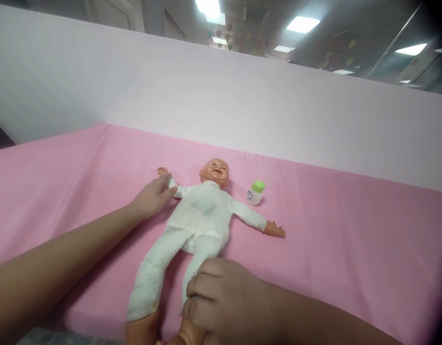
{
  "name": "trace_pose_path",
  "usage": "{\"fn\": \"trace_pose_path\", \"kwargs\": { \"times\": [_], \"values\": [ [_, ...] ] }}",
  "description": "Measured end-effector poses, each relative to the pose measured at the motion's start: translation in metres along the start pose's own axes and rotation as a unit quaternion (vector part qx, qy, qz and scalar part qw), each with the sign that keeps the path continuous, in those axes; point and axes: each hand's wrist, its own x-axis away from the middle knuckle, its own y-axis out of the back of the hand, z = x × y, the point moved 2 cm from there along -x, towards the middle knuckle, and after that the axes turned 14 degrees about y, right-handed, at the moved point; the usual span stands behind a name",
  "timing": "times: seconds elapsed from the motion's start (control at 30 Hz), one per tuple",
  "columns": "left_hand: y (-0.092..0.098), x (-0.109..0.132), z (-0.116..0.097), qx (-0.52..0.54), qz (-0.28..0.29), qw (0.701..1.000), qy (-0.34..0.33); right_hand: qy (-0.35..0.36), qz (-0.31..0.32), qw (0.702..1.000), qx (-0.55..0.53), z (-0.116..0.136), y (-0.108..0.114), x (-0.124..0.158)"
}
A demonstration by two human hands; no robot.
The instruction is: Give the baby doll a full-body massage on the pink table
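A baby doll (203, 211) with a white cloth body lies on its back, arms spread and head toward the wall. My left hand (154, 195) is closed around the doll's sleeved arm at the left, with the doll's small hand showing past my fingers. Lower down, my right hand (231, 299) wraps around the shin of the doll's leg on the right, its fingers curled and partly hiding that leg. A small bottle with a green cap (256, 192) and a clear body stands beside the doll's head, apart from both hands.
Pink cloth (336, 239) covers the padded surface under the doll, with a few creases. A white wall panel (224, 100) rises behind it. Above the panel, glass (314, 52) shows ceiling lights and heart-shaped decorations.
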Motion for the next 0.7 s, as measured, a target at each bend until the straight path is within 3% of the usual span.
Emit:
{"fn": "trace_pose_path", "kwargs": {
  "times": [0.27,0.37,0.53,0.7],
  "values": [
    [0.004,0.006,-0.007,0.011,0.02,1.0,-0.005,-0.002,-0.028,1.0,-0.011,-0.001,-0.004,0.0],
    [0.004,0.012,-0.011,0.037,0.015,0.997,-0.066,-0.004,-0.068,0.998,-0.011,-0.002,0.0,0.001],
    [0.0,0.025,-0.015,-0.008,-0.003,0.985,-0.175,-0.021,-0.216,0.976,0.03,0.003,0.017,0.003],
    [-0.006,0.038,-0.024,-0.079,0.043,0.946,-0.312,-0.089,-0.304,0.944,0.091,-0.002,0.027,0.01]
  ]
}}
